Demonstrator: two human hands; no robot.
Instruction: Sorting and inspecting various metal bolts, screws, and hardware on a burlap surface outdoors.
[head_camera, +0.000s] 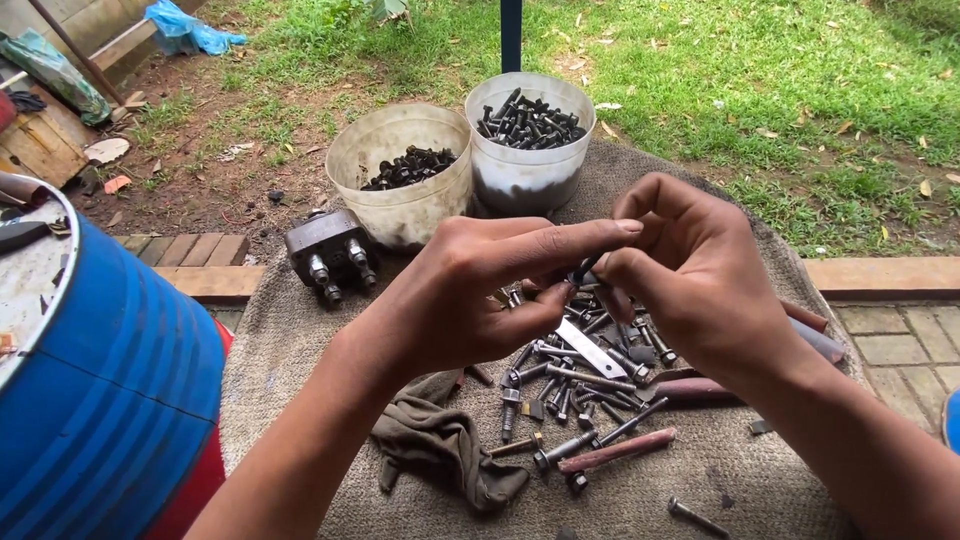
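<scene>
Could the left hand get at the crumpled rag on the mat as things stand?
Probably yes: the rag lies uncovered just below the left hand, nothing between. But that hand and the right hand are pinching a small bolt.

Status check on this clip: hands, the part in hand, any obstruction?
Left hand and right hand pinch one small dark bolt between them. Held above bolt pile. Nothing in the way.

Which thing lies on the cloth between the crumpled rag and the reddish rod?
In the head view, a few dark bolts lie between the crumpled rag and the reddish rod on the cloth.
</scene>
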